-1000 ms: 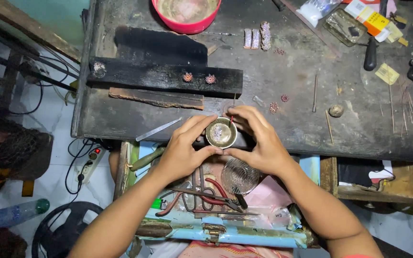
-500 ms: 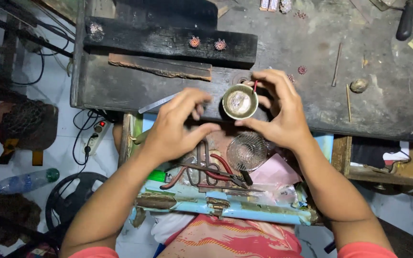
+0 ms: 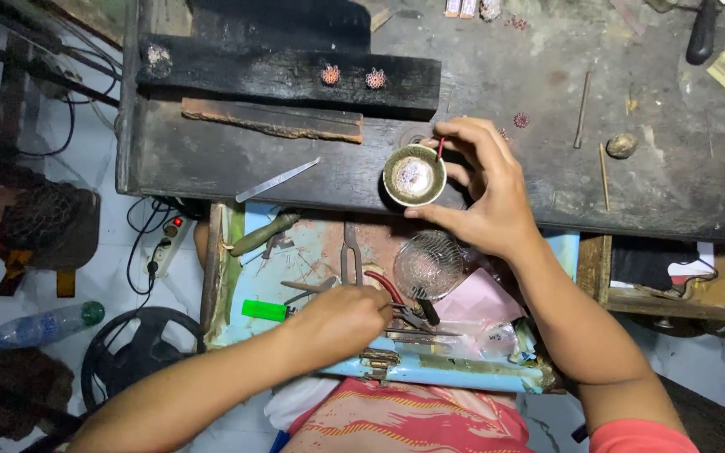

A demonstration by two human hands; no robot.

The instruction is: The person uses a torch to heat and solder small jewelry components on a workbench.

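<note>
— Since half a second ago, I see the left hand (image 3: 341, 323) has left the small brass bowl (image 3: 414, 175) and dropped into the blue drawer (image 3: 295, 260) at six o'clock, fingers curled among the tools there; whether they pinch anything, I cannot tell.

— And the bowl?

— It sits at the near edge of the dark workbench (image 3: 211, 159), right hand (image 3: 484, 193) clamped around it from three o'clock. I judge one nudge tips it into the drawer.

— What's unclear?

— The bowl's contents are only a pale glare. The left fingertips are hidden by tools, near the round mesh strainer (image 3: 427, 265).
</note>
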